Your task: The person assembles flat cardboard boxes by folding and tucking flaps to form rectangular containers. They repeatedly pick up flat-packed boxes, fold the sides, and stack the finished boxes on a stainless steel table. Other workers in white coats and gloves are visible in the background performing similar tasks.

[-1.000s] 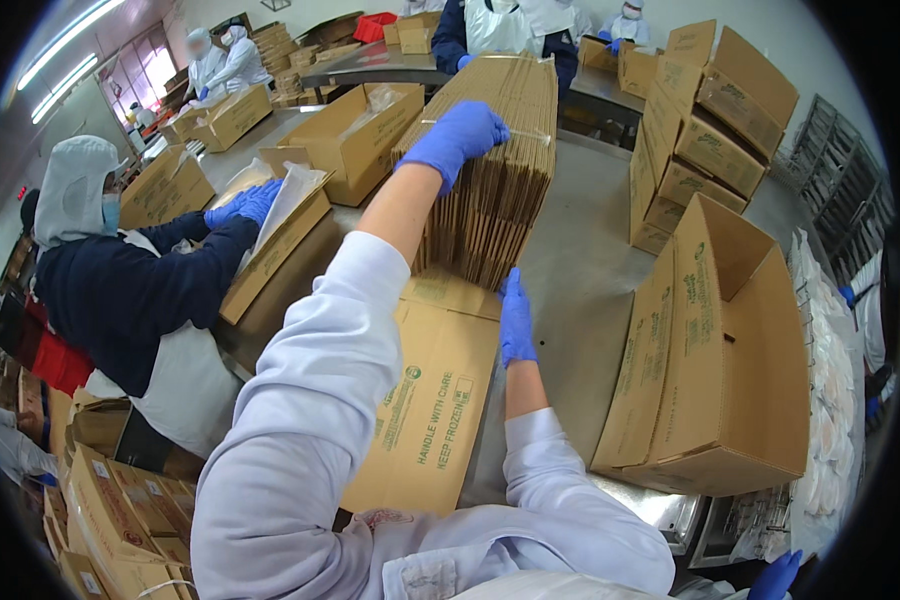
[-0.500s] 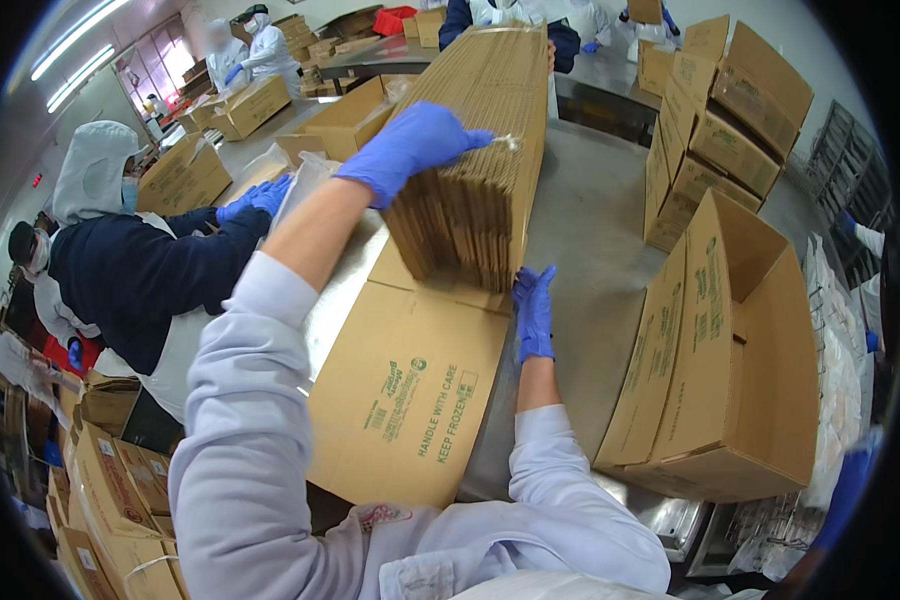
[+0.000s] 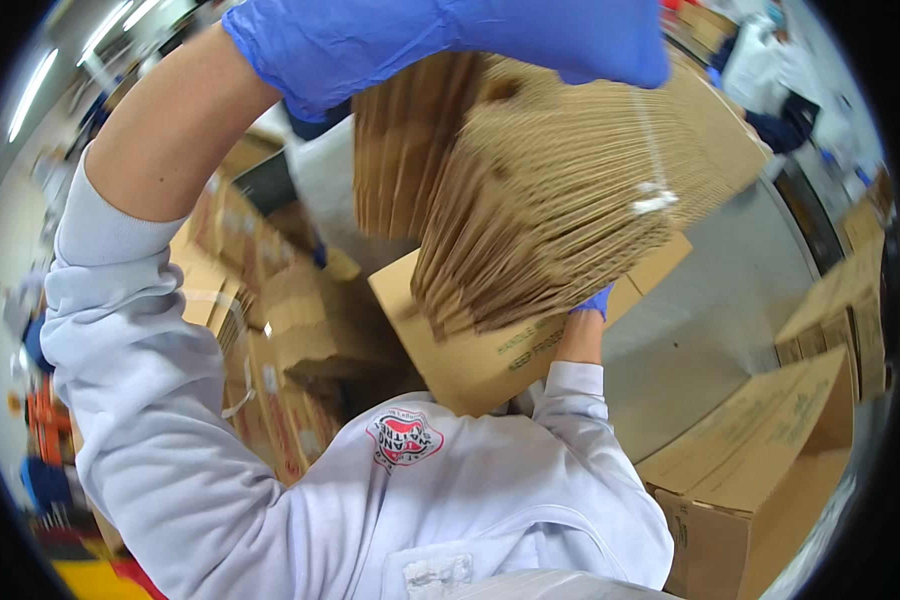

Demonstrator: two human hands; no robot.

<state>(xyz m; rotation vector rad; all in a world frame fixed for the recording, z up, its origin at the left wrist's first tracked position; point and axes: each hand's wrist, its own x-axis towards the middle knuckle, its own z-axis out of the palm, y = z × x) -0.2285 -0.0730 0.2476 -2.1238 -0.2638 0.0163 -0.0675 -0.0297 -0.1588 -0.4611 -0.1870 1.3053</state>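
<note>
Head view: gloved hands gripping flattened cartons above steel table, boxes around

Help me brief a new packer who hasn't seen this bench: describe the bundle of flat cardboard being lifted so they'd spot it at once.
Start at the steel table on the right, then look up and left, above the printed flat box. The bundle of flat cardboard hangs there, gripped from above by the left hand in a blue glove, the right hand below it. Unlike the boxes around it, it shows fanned, ribbed edges tied by a white strap.
</note>
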